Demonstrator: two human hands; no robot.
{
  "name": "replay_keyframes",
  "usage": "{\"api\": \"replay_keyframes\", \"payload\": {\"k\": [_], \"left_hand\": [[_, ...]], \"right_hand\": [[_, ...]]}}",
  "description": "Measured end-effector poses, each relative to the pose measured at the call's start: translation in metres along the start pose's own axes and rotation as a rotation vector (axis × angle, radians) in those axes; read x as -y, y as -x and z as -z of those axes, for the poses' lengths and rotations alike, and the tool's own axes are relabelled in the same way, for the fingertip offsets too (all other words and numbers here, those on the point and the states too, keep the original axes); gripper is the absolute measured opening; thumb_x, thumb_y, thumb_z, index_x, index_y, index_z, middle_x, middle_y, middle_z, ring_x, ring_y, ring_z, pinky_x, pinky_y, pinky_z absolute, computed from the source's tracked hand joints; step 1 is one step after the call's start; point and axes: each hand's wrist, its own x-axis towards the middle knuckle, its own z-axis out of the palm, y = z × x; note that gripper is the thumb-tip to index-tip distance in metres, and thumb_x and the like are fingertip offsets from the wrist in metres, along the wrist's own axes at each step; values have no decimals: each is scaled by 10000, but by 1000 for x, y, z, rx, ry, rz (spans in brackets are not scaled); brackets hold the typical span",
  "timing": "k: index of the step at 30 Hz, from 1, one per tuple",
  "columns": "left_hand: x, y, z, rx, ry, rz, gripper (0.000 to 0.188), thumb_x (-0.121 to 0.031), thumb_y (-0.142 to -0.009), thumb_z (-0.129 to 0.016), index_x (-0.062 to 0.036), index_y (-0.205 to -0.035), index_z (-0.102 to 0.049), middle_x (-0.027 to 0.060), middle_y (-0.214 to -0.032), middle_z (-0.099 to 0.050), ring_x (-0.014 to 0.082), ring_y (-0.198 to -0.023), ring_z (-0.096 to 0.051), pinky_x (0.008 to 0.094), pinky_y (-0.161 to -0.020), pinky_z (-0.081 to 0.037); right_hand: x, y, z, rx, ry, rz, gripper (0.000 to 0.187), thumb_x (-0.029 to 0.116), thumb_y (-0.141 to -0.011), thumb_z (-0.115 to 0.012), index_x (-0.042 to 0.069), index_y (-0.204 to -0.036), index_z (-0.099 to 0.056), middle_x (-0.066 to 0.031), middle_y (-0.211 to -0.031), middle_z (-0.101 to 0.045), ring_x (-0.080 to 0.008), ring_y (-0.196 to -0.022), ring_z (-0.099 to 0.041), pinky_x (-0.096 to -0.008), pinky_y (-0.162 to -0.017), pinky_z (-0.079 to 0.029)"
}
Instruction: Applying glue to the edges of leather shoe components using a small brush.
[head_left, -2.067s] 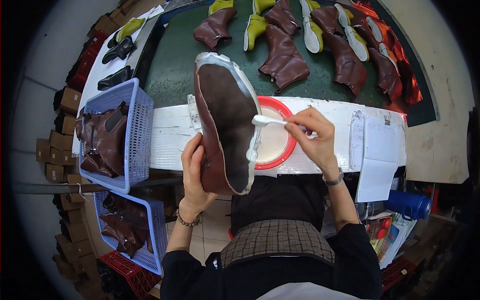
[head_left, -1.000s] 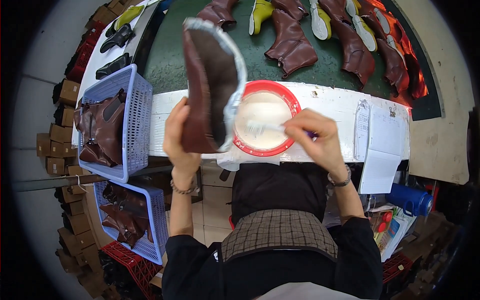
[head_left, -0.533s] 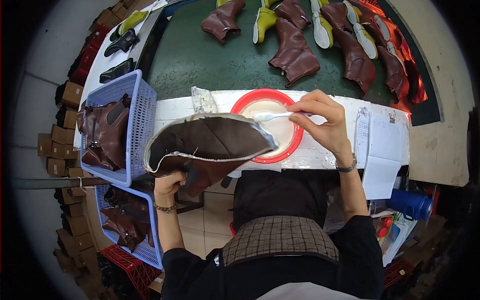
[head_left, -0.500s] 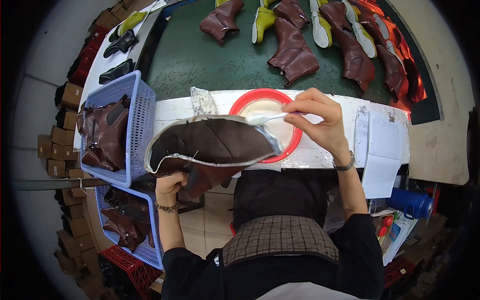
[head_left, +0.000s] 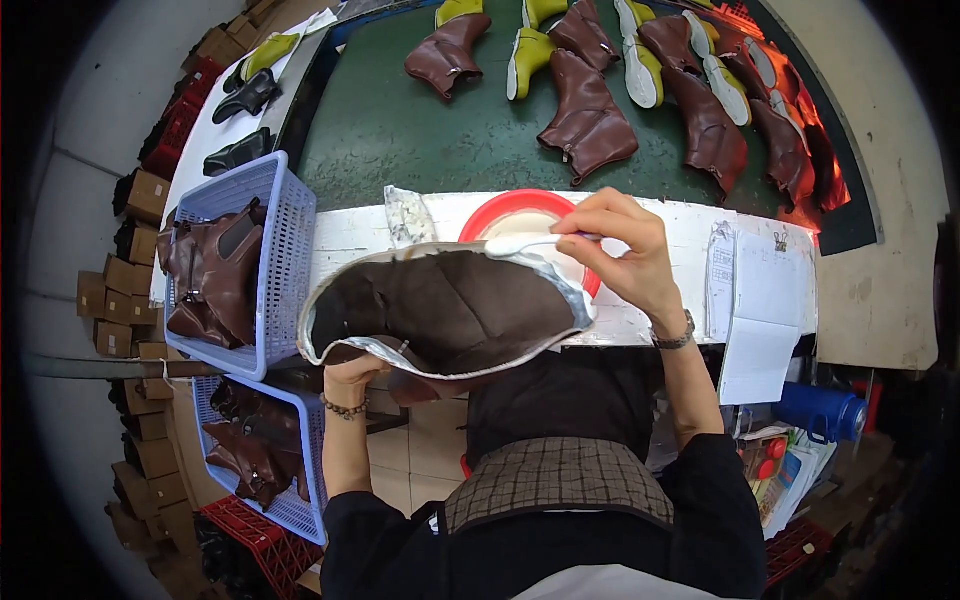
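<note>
Brown leather formed the boot upper (head_left: 440, 310) held above the near edge of the worktop (head_left: 400, 150), its open underside facing up, partly screening the red bowl (head_left: 480, 214). The left hand (head_left: 352, 372) grasped it at its left end, fingers mostly hidden; the right hand (head_left: 625, 255) pinched a white brush (head_left: 525, 242), its head against the rim. Around the right end the rim looked coated white; towards the left, coating and pale edge were indistinguishable, so what was left there was unclear. Whether the brown boots (head_left: 590, 120) near the far edge were finished could not be told.
</note>
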Motion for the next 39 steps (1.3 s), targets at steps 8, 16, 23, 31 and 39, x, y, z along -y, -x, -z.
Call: {"api": "replay_keyframes", "payload": {"k": [8, 16, 23, 31, 39], "left_hand": [[9, -13, -9, 342, 72, 230, 867, 216, -723, -568, -10, -1533, -359, 223, -1047, -668, 164, -541, -489, 301, -491, -394], [-10, -32, -60, 309, -31, 530, 792, 201, -724, -547, 15, -1485, -433, 190, -978, -713, 125, -483, -455, 282, -449, -348], [10, -45, -70, 539, -12, 733, 600, 169, -715, -592, 56, -1304, -571, 54, -598, -554, 101, -452, -439, 273, -420, -311], [-13, -31, -26, 213, 71, 363, 871, 253, -681, -607, -21, -1486, -417, 270, -1237, -673, 194, -516, -548, 317, -457, -429], [-35, -147, -48, -203, -693, -53, 472, 93, -723, -740, 7, -1159, -582, 122, -948, -695, 205, -719, -681, 326, -572, -545]], "right_hand": [[11, -23, 1, 56, 22, 84, 178, 37, -801, -828, 67, -974, -796, -39, -907, -696, -138, -804, -619, -289, -726, -452], [19, -31, 14, 153, 176, 174, 178, 104, -750, -867, 108, -917, -806, -3, -860, -697, -154, -823, -628, -309, -807, -400], [23, -51, -6, 247, 135, 348, 192, 134, -747, -876, 114, -920, -795, -7, -887, -696, -163, -868, -635, -321, -829, -397], [-38, 33, 3, -17, -85, -161, 138, 10, -838, -799, 33, -974, -793, -64, -938, -698, -131, -851, -649, -247, -722, -519], [-138, 85, 29, -364, -182, -683, 201, 168, -1055, -600, -3, -1140, -663, 48, -761, -561, -25, -578, -463, -205, -495, -366]]}}
